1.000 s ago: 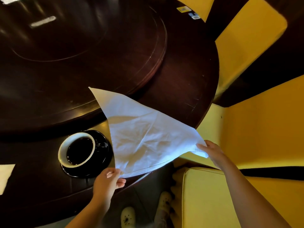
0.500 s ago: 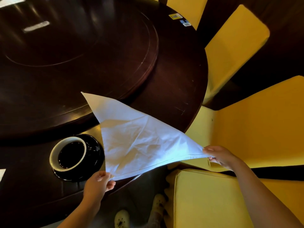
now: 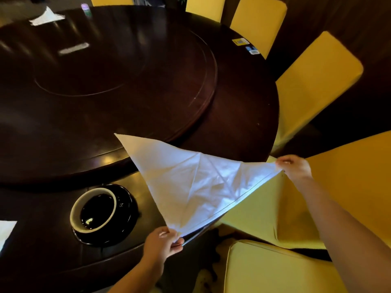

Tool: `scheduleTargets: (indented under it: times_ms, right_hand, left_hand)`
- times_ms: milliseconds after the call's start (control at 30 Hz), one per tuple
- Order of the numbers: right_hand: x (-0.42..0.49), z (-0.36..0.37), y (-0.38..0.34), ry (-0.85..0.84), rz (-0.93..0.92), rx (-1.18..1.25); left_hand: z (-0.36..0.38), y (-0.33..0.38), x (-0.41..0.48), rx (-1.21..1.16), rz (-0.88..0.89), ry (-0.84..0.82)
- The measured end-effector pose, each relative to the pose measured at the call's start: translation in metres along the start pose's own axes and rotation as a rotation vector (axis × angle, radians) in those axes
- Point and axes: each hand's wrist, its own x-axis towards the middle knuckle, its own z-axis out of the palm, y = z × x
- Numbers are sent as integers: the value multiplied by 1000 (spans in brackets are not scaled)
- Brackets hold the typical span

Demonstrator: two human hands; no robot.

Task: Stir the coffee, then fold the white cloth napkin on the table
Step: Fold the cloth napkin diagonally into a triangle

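The white cloth napkin (image 3: 190,182) is stretched taut as a triangle over the near edge of the dark round table (image 3: 243,115). My left hand (image 3: 161,243) pinches its near corner at the table's edge. My right hand (image 3: 295,168) pinches the right corner, out past the table's rim above a yellow chair. The napkin's far corner rests on the table by the turntable's rim. A white coffee cup (image 3: 93,209) holding black coffee sits on a black saucer (image 3: 124,220) just left of the napkin. No spoon is visible.
A raised wooden turntable (image 3: 118,77) fills the table's middle. Yellow-covered chairs (image 3: 317,81) ring the right side, one seat (image 3: 275,269) right below me. Another white napkin (image 3: 45,17) lies at the far left, and a white piece (image 3: 5,231) at the left edge.
My right hand moved right and up, pulling the napkin tighter and further off the table's edge. My left hand kept its hold on the near corner. The camera tilted up.
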Motion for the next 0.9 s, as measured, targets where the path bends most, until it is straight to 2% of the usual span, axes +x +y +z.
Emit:
scheduleTargets:
  times_ms: [200,500,567,633,700,800,900]
  right_hand:
    - [53,6,-66,44,-188,-172]
    - [125,35,-105,102,-391,-314]
    - [130,42,-106,127,-402,-429]
    - [127,48,-105,149,-435,-564]
    - [115,58,-101,133,-512,-630]
    - [83,87,-91,-45,-647,-594]
    - [47,129,-77,-286,-781,-582]
  left_hand:
    - [46,8,-1,48,-62,-49]
    - [108,14,-9,54,-88,-211]
    - [114,18,-8,184,-76,-282]
    - [115,25,-4,411,-82,-341]
    - [109,39,3,573,-90,-324]
    - [99,71,15,729,73,-236]
    - [98,104,30,1072,497,19]
